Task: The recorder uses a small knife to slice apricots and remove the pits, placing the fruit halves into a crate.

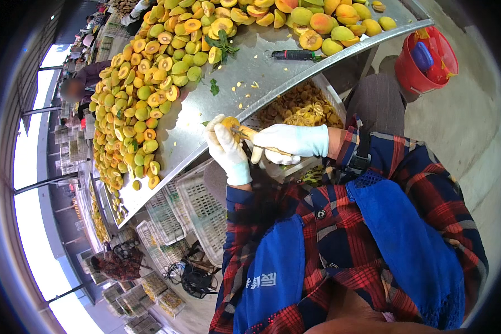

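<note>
My left hand (229,152), in a white glove, holds a yellow fruit piece (229,122), apricot or peach, above the near edge of the metal table. Gripped in my right hand (292,140), also gloved, is a plier-like tool (246,132) with yellow handles. Its dark metal tip meets the fruit; the contact point is partly hidden by my fingers. Beyond my hands, a big heap of halved fruit (142,92), many halves with stones showing, covers the far part of the metal table (250,67).
A black-handled tool (293,54) and green leaves (222,45) lie on the table. Below its edge stands a crate of fruit pieces (304,106). White plastic crates (202,204) stand at lower left, a red bucket (426,62) at right. Another person (92,79) is beyond the heap.
</note>
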Demonstrator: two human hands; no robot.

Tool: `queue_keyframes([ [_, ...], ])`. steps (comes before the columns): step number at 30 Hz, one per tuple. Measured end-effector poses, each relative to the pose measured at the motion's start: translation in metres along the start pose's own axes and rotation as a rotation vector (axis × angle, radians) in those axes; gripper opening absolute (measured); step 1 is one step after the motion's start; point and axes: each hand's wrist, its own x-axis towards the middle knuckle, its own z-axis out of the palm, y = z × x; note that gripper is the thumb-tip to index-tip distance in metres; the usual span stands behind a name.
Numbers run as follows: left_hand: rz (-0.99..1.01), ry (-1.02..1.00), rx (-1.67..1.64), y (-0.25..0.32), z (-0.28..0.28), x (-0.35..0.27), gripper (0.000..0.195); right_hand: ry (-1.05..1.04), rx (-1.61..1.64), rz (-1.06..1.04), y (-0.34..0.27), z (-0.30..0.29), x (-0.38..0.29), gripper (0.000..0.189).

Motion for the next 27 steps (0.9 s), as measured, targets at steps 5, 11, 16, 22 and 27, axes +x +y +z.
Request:
queue_keyframes([
  [5,-0.465,-0.182,-0.443,0.002,-0.007,0.018,0.054,0.100,-0.449,0.034,-0.009,-0.004,0.006,0.045],
  [11,-0.369,-0.004,-0.358,-0.002,0.005,0.011,0.047,-0.136,0.379,0.137,0.006,0.001,0.004,0.048],
  [16,-0.216,-0.038,-0.387,-0.017,-0.004,0.006,0.041,-0.279,0.405,0.204,0.001,-0.007,0.005,0.047],
  [22,-0.063,-0.123,-0.298,-0.034,-0.005,0.011,0.043,-0.113,0.126,0.142,0.004,0.002,0.008,0.051],
  [27,-0.294,-0.005,-0.599,-0.007,0.000,0.020,0.050,-0.091,0.568,0.322,-0.001,-0.004,0.015,0.056],
])
